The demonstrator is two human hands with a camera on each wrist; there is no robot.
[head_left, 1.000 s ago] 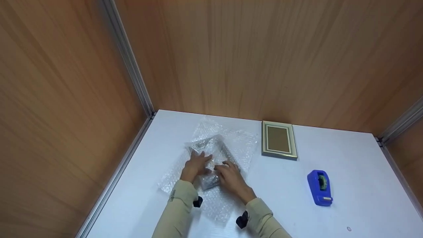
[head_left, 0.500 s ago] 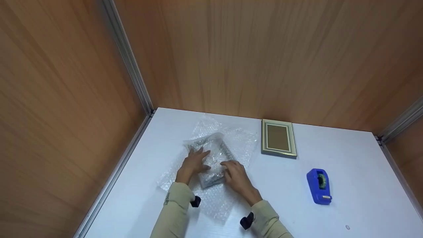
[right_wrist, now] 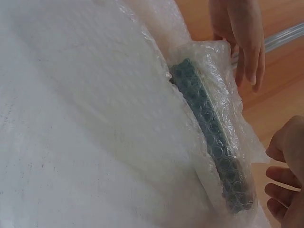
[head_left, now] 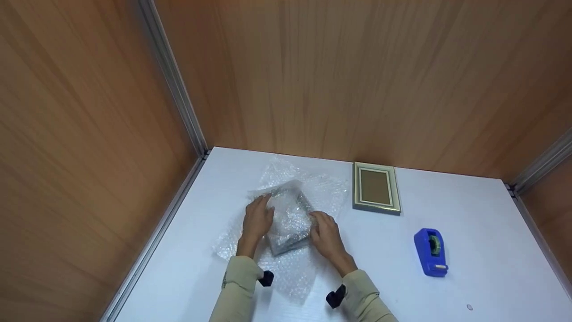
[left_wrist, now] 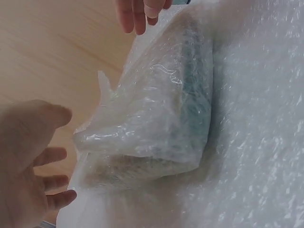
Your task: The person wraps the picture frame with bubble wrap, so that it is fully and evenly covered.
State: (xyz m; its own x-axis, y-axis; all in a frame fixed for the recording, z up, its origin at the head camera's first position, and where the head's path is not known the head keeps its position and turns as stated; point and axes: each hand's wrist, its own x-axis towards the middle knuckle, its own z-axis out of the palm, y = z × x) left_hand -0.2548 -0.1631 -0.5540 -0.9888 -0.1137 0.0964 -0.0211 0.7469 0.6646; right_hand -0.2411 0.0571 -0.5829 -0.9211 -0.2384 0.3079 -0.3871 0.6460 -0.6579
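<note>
A flat rectangular item wrapped in bubble wrap [head_left: 289, 219] lies at an angle on a spread bubble wrap sheet [head_left: 328, 190]. A dark greenish edge [right_wrist: 209, 128] shows through the plastic in the right wrist view. Along the left side of the bundle is my left hand [head_left: 258, 219], fingers loosely bent. My right hand [head_left: 327, 237] is at the bundle's right side, fingertips by its edge. Both wrist views show the fingers spread, with nothing between them. A fold of the wrap [left_wrist: 128, 118] sticks up on top of the bundle.
A picture frame [head_left: 376, 188] with a brown centre lies at the back edge of the white table [head_left: 482, 223]. To the right stands a blue tape dispenser [head_left: 431, 252]. Near the front right is a small round bit [head_left: 469, 307]. Wooden panels [head_left: 357, 80] enclose the table.
Both hands have moved from the top of the bundle outward to its sides, the left hand leftward and the right hand rightward. More of the bundle's top shows.
</note>
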